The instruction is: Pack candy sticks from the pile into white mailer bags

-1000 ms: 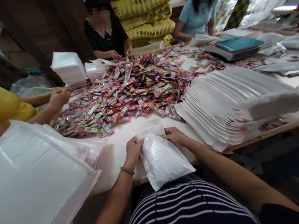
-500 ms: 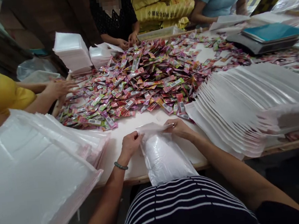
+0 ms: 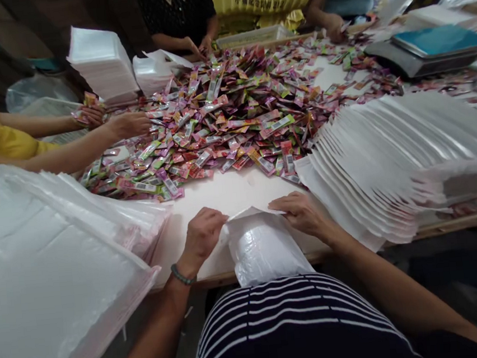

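Observation:
A white padded mailer bag (image 3: 266, 249) lies at the table's front edge against my striped shirt, its flap end facing away from me. My left hand (image 3: 204, 230) pinches the left corner of the flap, a beaded bracelet on its wrist. The right corner is pinched by my right hand (image 3: 298, 212). Between them the flap stands up in a low fold. The bag bulges, but its contents are hidden. Just beyond lies a big heap of small colourful sachets (image 3: 233, 123).
Stacked white mailers (image 3: 52, 264) stand at left, and a fanned row of them (image 3: 389, 164) lies at right. A scale (image 3: 429, 56) sits back right. Another mailer pile (image 3: 103, 62) is back left. Three co-workers stand around the table; a yellow-sleeved one's hand (image 3: 130, 125) reaches into the heap.
Both my hands have come slightly nearer me, and the flap now shows a raised fold. The co-worker at left has reached further in and holds sachets in one hand.

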